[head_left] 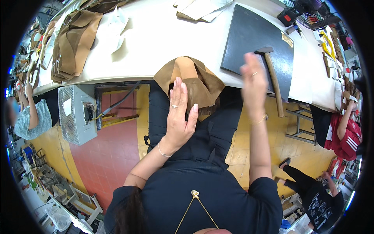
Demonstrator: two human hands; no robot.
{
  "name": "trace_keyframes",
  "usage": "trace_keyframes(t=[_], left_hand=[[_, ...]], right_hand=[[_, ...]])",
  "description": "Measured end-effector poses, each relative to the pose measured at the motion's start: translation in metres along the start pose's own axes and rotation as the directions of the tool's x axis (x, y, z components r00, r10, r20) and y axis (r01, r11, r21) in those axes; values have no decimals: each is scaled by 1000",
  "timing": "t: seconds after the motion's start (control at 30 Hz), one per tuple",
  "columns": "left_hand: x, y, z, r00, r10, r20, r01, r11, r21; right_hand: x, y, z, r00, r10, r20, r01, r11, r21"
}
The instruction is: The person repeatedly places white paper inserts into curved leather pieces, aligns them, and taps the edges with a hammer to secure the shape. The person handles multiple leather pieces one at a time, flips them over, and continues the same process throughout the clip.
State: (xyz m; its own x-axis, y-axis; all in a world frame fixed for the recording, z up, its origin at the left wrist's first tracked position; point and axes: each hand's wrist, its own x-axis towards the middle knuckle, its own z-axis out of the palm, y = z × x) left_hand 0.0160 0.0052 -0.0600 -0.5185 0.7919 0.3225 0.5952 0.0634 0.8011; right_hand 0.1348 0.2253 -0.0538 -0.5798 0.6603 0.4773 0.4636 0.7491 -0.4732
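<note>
A brown suede-like leather piece [207, 85], folded and sewn into a shaped part with a smooth tan inner side, hangs over the table's front edge above my lap. My left hand [180, 117] lies against its near left side, fingers stretched and thumb apart. My right hand [254, 84] is raised to the right of the leather, fingers extended upward and slightly blurred, holding nothing. Just beyond it a hammer [274, 78] with a wooden handle lies across the black slab [249, 37], its handle reaching past the table edge.
Stacked brown leather pieces [74, 46] lie on the white table [156, 39] at left. More pieces [202, 8] are at the far side. A fan [311, 13] stands far right. Below the table at left is a grey metal box [76, 115]. Other people work at both sides.
</note>
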Motion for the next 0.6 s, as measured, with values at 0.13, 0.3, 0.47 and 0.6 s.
trace_keyframes(t=[0.13,0.3,0.47,0.6], left_hand=[[-3,-10,13,995,-76,63,85,986,-146],[-12,-34,24,998,-69,15,70,963,-259],[-27,-57,41,998,22,-62,-40,950,-310],[-25,-60,45,997,40,-73,-64,929,-365]], right_hand=[[-68,-88,40,957,-258,130,167,863,477],[-99,-102,80,997,-12,73,-46,676,736],[-112,-95,96,1000,5,21,-19,654,757],[-107,-98,92,997,45,63,-77,669,739]])
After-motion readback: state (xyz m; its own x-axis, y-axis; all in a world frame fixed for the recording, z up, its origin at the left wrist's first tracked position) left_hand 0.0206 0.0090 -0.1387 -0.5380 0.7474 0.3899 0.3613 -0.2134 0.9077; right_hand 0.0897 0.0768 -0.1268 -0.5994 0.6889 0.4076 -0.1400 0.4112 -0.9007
